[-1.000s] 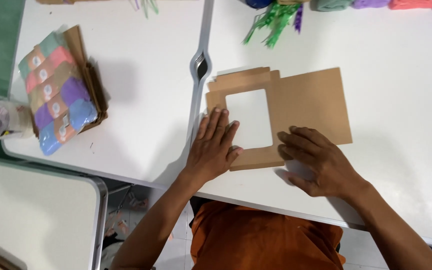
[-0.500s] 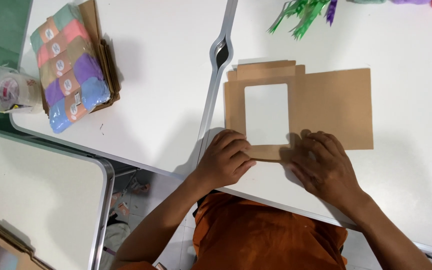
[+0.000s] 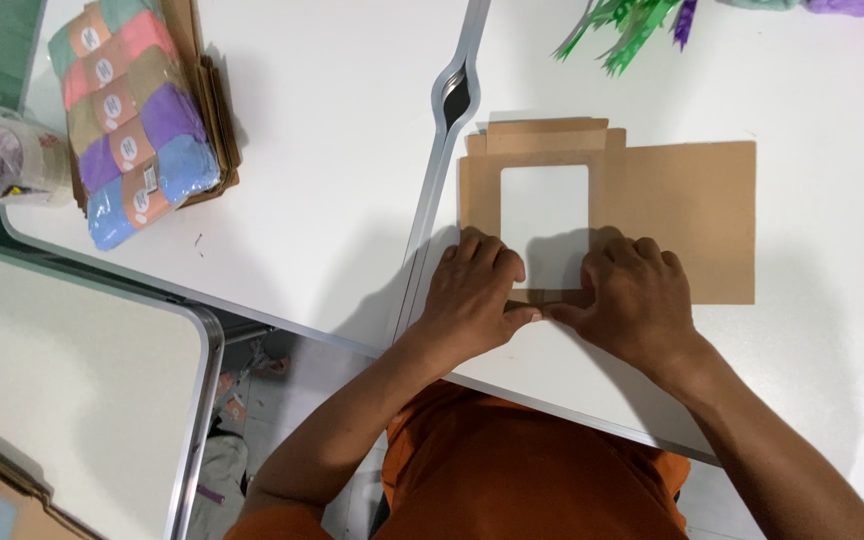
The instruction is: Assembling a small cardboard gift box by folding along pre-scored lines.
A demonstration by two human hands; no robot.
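Both hands have drawn together since a moment ago, the left hand [image 3: 474, 290] and right hand [image 3: 632, 295] now pressing curled, closed fingers onto the near edge of the flat brown windowed cardboard box blank [image 3: 687, 215] on the white table [image 3: 832, 110]

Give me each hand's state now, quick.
Left hand: curled, pressing the cardboard box blank.
Right hand: curled, pressing its near edge too.

There are two hands [image 3: 474, 295], one flat cardboard box blank [image 3: 692, 215] at 12 o'clock, and five cloth rolls [image 3: 127, 120] at 10 o'clock.
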